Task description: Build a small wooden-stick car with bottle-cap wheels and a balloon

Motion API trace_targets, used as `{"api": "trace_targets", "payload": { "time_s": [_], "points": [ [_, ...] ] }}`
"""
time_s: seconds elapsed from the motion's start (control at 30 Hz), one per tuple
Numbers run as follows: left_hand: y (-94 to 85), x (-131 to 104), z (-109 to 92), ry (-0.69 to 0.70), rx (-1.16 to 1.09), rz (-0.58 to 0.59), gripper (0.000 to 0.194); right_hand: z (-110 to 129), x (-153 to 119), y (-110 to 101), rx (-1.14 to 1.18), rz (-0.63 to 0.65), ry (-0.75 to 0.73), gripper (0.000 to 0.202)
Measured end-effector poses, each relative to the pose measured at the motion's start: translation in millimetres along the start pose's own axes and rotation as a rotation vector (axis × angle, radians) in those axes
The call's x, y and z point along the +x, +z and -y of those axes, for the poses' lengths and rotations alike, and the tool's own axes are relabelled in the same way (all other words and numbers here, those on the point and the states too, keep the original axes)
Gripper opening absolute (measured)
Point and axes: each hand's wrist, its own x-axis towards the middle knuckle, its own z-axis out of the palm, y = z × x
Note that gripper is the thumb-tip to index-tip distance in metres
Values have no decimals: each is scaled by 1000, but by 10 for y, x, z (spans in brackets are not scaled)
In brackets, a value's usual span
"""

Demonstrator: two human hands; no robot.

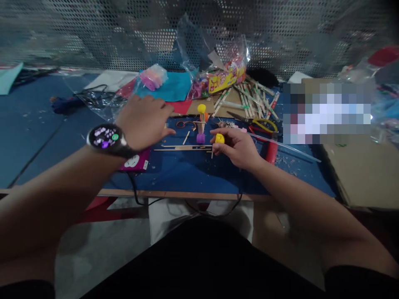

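My left hand (pixel 141 121), with a watch (pixel 106 140) on its wrist, reaches over the table with its fingers stretched out; a clear plastic bag lies by its fingertips. Between the thumb and fingers of my right hand (pixel 239 146) is a lump of yellow modelling clay (pixel 220 138), with a short thin stick showing below it. Left of that hand a small stick model stands upright, with a purple clay base (pixel 200 138) and a yellow clay ball (pixel 201 109) on top. Thin wooden sticks (pixel 183 147) lie in front of it.
Behind are a bag of coloured clay (pixel 226 77), a pile of paper-wrapped sticks (pixel 255 99) and turquoise sheet material (pixel 177 87). Yellow-handled pliers (pixel 264 123) and a red cylindrical thing (pixel 272 152) lie to the right. Cardboard (pixel 364 174) covers the right side; a purple box (pixel 137 163) sits near my left forearm.
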Motion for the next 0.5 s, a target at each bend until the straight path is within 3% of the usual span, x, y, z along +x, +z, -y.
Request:
{"api": "trace_targets", "payload": {
  "time_s": [0.1,0.2,0.3,0.37,0.43,0.5],
  "points": [
    [64,-133,-505,56,57,105,33,53,-16,-14,-116,-76,-98,35],
    [339,-207,-864,-14,-312,296,51,112,-43,-21,-275,-219,-254,31],
    [695,-206,-1096,-252,-1033,175,78,179,-77,-1,-352,-267,-467,31],
    [835,-209,-1253,-337,-1435,118,86,231,-101,26,-489,-183,-623,27],
    [860,-245,-1426,-380,-1648,71,82,289,-125,58,-698,-74,-758,27],
    [821,-309,-1585,-435,-1756,62,78,356,-155,100,-881,3,-858,49]
  ]
}}
